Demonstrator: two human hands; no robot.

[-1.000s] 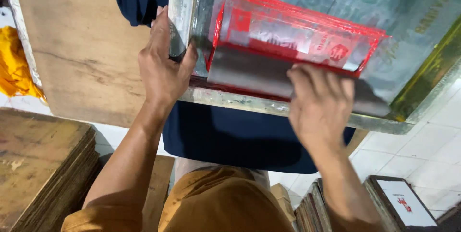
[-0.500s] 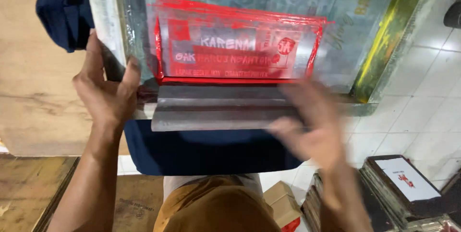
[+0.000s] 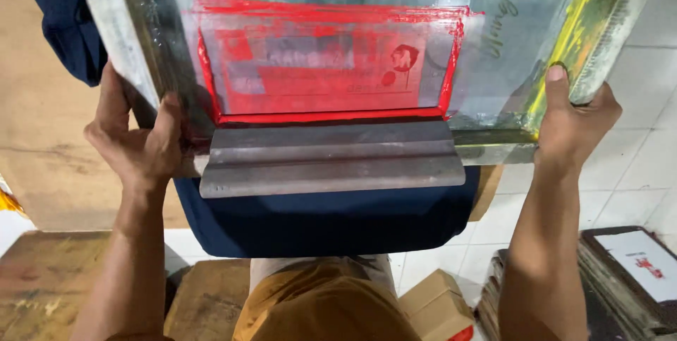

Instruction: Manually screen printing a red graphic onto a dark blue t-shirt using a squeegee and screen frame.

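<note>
1. Left hand (image 3: 137, 147): clenched on the near left corner of the printing screen frame (image 3: 123, 52), thumb laid up on the frame's top face, fingers wrapped round its outer edge.
2. Right hand (image 3: 572, 126): grasping the near right corner of the same frame, thumb pressed up along the yellow-stained side rail, fingers curled beneath and out of sight.
3. Printing screen frame: pale metal rails round a taut grey-green mesh, held between both hands, its near rail running from hand to hand. Whether it touches the cloth below cannot be told.
4. Squeegee (image 3: 331, 157): long grey ridged handle, lying free across the frame's near rail, between the two hands, touched by neither. Its left end sits just beside the left thumb; its right end stops well short of the right hand.
5. Red ink (image 3: 324, 66): wet rectangular patch on the mesh, directly beyond the squeegee, thick ridges along its left, right and near borders, a faint design showing through the centre.
6. Navy garment (image 3: 331, 217): under the frame, its edge hanging nearer than the squeegee; more of it shows past the frame's far left corner.
7. Wooden board (image 3: 49, 136): left of the frame, beneath the left forearm.
8. Cardboard box (image 3: 437, 306): below the frame, on white floor tiles.
9. Stack of flat boards (image 3: 635, 277): below the frame's right corner, top sheet white with a small red mark.
</note>
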